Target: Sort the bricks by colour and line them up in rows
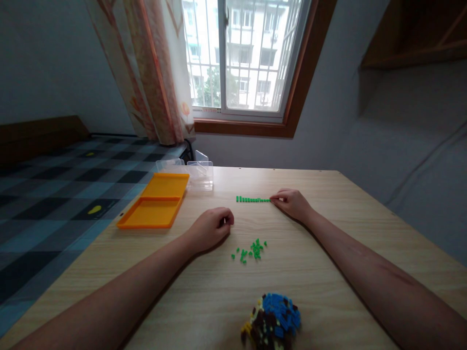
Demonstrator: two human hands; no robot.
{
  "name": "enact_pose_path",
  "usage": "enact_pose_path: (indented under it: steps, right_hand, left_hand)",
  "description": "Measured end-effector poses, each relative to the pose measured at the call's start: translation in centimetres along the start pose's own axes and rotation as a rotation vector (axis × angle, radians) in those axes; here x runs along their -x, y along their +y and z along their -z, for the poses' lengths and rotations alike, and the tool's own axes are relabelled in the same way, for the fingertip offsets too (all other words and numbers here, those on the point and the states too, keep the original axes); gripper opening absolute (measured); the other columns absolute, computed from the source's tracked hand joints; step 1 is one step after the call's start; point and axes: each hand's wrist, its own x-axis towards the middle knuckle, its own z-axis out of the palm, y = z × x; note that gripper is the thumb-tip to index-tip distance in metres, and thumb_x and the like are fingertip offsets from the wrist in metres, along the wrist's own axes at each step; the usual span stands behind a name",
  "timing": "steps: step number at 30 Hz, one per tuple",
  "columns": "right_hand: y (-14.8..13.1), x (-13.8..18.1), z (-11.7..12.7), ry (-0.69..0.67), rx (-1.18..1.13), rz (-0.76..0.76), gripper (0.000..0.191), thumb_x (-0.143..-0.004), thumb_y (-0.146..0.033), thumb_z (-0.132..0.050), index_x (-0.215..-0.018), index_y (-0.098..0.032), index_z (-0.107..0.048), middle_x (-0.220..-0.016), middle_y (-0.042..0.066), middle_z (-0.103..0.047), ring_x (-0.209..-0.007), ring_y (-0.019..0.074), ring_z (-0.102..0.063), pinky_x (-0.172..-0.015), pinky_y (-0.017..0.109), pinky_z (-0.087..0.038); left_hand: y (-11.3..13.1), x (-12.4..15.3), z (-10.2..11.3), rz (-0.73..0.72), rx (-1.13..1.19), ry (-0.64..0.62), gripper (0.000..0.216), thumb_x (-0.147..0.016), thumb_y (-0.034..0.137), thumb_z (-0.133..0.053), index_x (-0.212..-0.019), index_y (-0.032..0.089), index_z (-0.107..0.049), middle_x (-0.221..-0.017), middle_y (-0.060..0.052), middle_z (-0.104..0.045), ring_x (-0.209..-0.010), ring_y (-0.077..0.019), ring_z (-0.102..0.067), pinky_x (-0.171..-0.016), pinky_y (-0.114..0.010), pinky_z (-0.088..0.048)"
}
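Leftward, open orange box (151, 214), clear containers (206, 183); right grip (291, 202) together at green row (250, 200); left grip (210, 227) curled, contact unclear.

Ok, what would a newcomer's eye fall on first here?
Probably the open orange plastic case, left on the wood-grain table. Next, the heap of blue, brown and yellow building bricks at the view's bottom. Then a row of green bricks ending at the right hand, and a loose green scatter below it.
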Motion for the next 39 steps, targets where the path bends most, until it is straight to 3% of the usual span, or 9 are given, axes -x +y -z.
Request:
enact_pose_path:
  steps: [18, 25, 30, 34, 39]
  right_hand:
    - [-0.2, 0.0, 0.1, -0.022, 0.060, 0.004, 0.020, -0.090, -0.029, -0.062, -0.088, -0.021, -0.080, -0.084, 0.005, -0.074, -0.067, 0.0156, -0.061, -0.063, 0.027, -0.045]
    - [-0.8, 0.2, 0.1, 0.098, 0.068, 0.009, 0.017, -0.087, -0.025, -0.063, -0.086, -0.018, -0.079, -0.080, 0.006, -0.072, -0.064, 0.0153, -0.059, -0.064, 0.028, -0.046]
    - [-0.9, 0.2, 0.1, 0.105, 0.057, -0.013, 0.017, -0.085, -0.026, -0.063, -0.085, -0.017, -0.078, -0.078, 0.006, -0.071, -0.061, 0.0148, -0.057, -0.062, 0.028, -0.045]
    - [-0.2, 0.1, 0.2, 0.117, -0.039, -0.119, 0.024, -0.085, -0.035, -0.063, -0.084, -0.017, -0.077, -0.074, 0.006, -0.072, -0.061, 0.0156, -0.057, -0.061, 0.029, -0.045]
    - [0.6, -0.2, 0.4, 0.075, -0.301, -0.345, 0.038, -0.077, -0.050, -0.066, -0.083, -0.014, -0.079, -0.070, 0.006, -0.072, -0.063, 0.0170, -0.057, -0.060, 0.029, -0.042]
  left_hand:
    - [-0.2, 0.0, -0.1, -0.024, -0.029, -0.015, 0.015, -0.073, 0.006, -0.051, -0.075, 0.018, -0.061, -0.071, 0.001, -0.060, -0.066, -0.0134, -0.051, -0.063, -0.025, -0.037]
    - [-0.3, -0.1, -0.2, -0.049, -0.020, -0.017, 0.018, -0.070, 0.003, -0.052, -0.075, 0.018, -0.062, -0.072, 0.001, -0.060, -0.066, -0.0128, -0.052, -0.064, -0.025, -0.038]
    - [-0.1, -0.1, -0.1, -0.043, -0.025, -0.028, 0.018, -0.071, 0.004, -0.052, -0.076, 0.018, -0.063, -0.072, 0.001, -0.061, -0.066, -0.0130, -0.053, -0.065, -0.025, -0.039]
    - [0.3, 0.0, 0.0, -0.045, -0.023, -0.047, 0.015, -0.075, 0.009, -0.054, -0.079, 0.018, -0.065, -0.072, 0.001, -0.062, -0.067, -0.0132, -0.053, -0.065, -0.025, -0.039]
    - [0.9, -0.2, 0.4, -0.062, -0.091, -0.150, 0.009, -0.079, 0.028, -0.064, -0.079, 0.019, -0.067, -0.077, -0.001, -0.062, -0.073, -0.0157, -0.054, -0.066, -0.026, -0.039]
